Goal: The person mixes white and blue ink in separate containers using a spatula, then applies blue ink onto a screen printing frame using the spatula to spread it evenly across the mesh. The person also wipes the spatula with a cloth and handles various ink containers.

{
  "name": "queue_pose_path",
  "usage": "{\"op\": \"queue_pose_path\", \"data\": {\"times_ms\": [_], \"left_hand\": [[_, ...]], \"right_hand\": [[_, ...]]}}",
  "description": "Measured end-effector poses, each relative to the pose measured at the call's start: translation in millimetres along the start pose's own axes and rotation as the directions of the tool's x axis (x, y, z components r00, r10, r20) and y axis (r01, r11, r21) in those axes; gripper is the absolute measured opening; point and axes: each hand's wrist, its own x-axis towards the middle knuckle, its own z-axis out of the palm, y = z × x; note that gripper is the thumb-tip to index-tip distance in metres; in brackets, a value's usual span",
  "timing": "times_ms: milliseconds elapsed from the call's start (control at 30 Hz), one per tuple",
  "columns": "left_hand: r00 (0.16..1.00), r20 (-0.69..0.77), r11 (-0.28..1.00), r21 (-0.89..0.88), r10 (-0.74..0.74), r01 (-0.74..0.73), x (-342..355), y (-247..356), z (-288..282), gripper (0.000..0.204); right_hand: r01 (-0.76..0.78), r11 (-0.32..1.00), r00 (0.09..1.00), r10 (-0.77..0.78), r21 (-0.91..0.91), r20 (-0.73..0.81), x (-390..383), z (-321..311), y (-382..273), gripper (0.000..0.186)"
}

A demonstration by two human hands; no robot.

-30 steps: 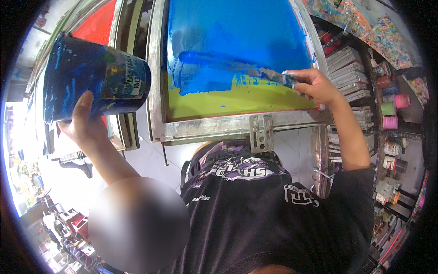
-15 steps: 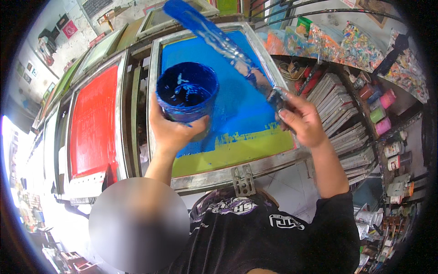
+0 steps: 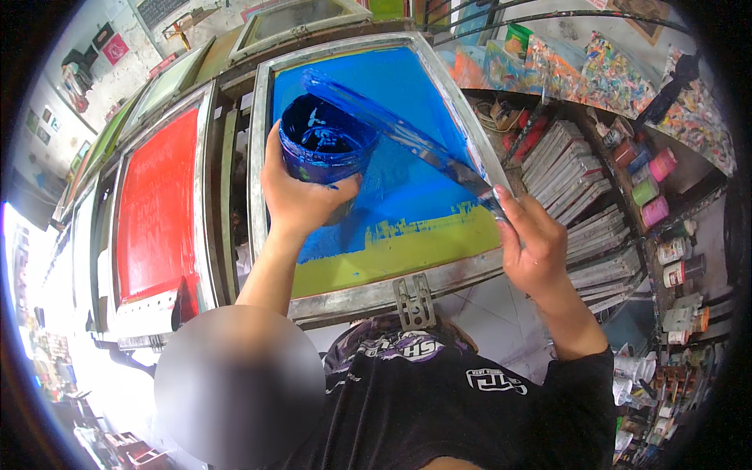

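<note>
My left hand [image 3: 301,200] is wrapped round a tub of dark blue ink [image 3: 325,166], its mouth tipped into view and ink smeared over the wall. In my right hand [image 3: 536,239] is the handle end of a long, flat ink spatula [image 3: 407,135], its blade coated in blue. The blade slants up and left over the tub's far right rim; whether it touches the rim I cannot tell. Below both lies a framed printing screen [image 3: 462,116], its mesh mostly covered in bright blue ink [image 3: 431,188], with an olive-green band [image 3: 376,266] along the near side.
A second screen with red ink [image 3: 157,204] lies to the left. A metal hinge clamp [image 3: 413,303] sits at the near edge of the blue screen. Stacked frames [image 3: 556,172] stand at the right, beside shelves with pink and green containers [image 3: 645,192].
The spatula has come down and its blade tip has moved from above the screen's far edge to over the tub. My right hand is lower and nearer; the tub has shifted slightly right.
</note>
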Motion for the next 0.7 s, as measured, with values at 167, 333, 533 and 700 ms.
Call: {"op": "queue_pose_path", "data": {"times_ms": [167,333,533,700], "left_hand": [[0.999,-0.034,0.998,0.053,0.027,-0.025,3.1,-0.5,-6.7,0.085],[0.999,-0.045,0.996,0.085,-0.005,0.009,4.6,-5.6,-12.9,0.084],[1.000,0.013,0.999,0.039,0.008,-0.009,-0.5,-2.7,-9.0,0.088],[0.996,0.091,1.000,0.009,-0.014,0.013,-7.1,16.3,14.3,0.089]], "right_hand": [[-0.038,0.997,0.993,0.044,-0.062,0.107,-15.1,-26.0,3.4,0.050],[-0.038,0.998,0.995,0.043,-0.060,0.085,-30.1,-41.9,14.7,0.049],[-0.083,0.996,0.996,0.085,0.044,-0.033,-30.8,-36.7,25.8,0.047],[-0.041,0.982,0.982,0.074,0.184,-0.173,-2.2,11.3,2.3,0.051]]}}
